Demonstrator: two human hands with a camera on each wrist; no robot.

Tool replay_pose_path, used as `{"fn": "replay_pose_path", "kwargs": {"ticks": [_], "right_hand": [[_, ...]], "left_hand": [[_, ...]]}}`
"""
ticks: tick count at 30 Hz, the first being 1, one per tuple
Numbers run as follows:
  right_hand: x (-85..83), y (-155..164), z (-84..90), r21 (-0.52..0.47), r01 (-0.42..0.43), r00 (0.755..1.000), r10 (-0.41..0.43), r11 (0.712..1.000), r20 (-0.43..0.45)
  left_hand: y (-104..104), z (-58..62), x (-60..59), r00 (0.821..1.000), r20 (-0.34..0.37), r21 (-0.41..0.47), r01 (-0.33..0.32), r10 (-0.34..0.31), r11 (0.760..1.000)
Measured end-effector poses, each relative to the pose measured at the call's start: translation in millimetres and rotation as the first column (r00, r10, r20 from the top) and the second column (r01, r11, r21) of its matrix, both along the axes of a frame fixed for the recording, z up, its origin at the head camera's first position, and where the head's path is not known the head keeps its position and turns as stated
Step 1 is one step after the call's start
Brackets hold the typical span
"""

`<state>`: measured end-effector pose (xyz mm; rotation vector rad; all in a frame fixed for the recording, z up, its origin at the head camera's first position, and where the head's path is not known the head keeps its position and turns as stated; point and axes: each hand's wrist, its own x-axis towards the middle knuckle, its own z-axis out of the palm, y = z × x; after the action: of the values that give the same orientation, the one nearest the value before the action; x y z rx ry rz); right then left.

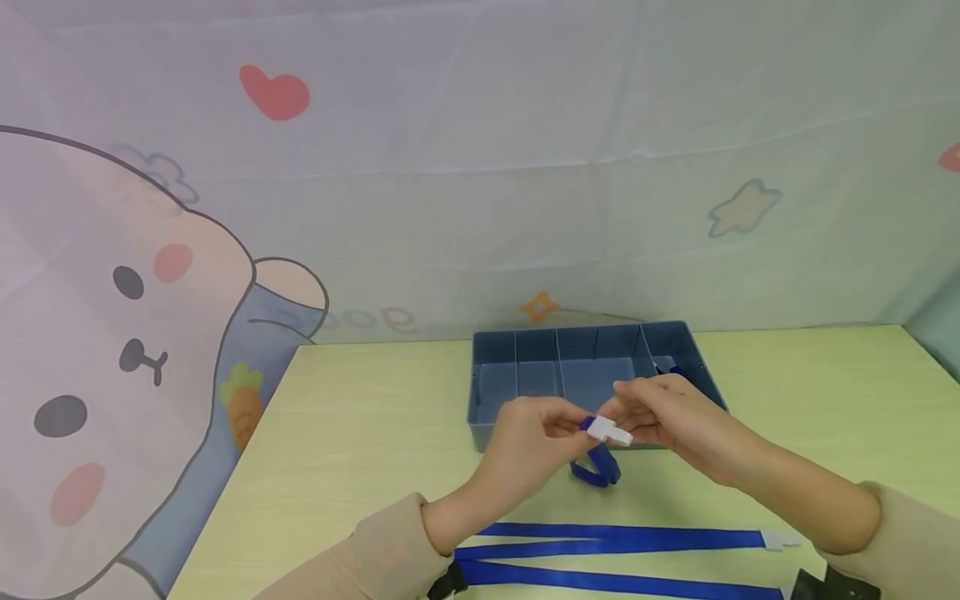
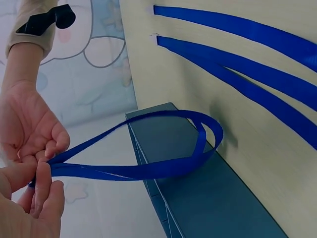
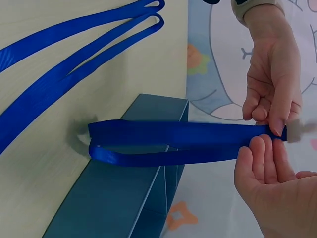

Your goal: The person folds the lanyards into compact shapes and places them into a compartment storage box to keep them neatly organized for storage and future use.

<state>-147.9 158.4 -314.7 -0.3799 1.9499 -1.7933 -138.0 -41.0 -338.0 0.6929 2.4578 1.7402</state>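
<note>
My left hand (image 1: 525, 442) pinches a folded blue lanyard (image 1: 600, 467) just below its white plastic clip (image 1: 609, 430), which points to the right. In the right wrist view, the thumb of the left hand (image 3: 275, 79) presses on the strap beside the clip. The doubled strap (image 2: 133, 171) hangs down from the fingers in a loop. Close on the other side is my right hand (image 1: 686, 421), palm turned up. Its relaxed fingers (image 3: 257, 153) lie against the strap's edge near the clip.
Behind the hands stands a grey-blue divided box (image 1: 482, 435), with something dark blue (image 1: 675, 370) in its right compartment. Two more blue lanyards (image 1: 630, 542) lie stretched across the front of the table (image 1: 352, 417). A printed cloth (image 1: 465, 167) hangs behind.
</note>
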Motion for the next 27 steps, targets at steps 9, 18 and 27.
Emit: {"fn": "replay_pose_path", "kwargs": {"ticks": [9, 18, 27], "right_hand": [[-0.2, -1, -10.6, 0.055, 0.122, 0.981, -0.112, 0.991, -0.157], [5.9, -9, -37.6, 0.209, 0.225, 0.873, -0.102, 0.952, -0.478], [5.5, -11, -54.3, 0.223, 0.267, 0.866, -0.132, 0.938, -0.483]], "left_hand": [[-3, 6.7, -1.1, 0.994, 0.104, 0.081, -0.037, 0.028, 0.996], [-4, 14.8, -3.4, 0.979, 0.203, 0.212, -0.057, 0.013, 0.976], [-3, 19.1, -6.5, 0.973, 0.229, 0.293, -0.072, 0.003, 0.953]]}}
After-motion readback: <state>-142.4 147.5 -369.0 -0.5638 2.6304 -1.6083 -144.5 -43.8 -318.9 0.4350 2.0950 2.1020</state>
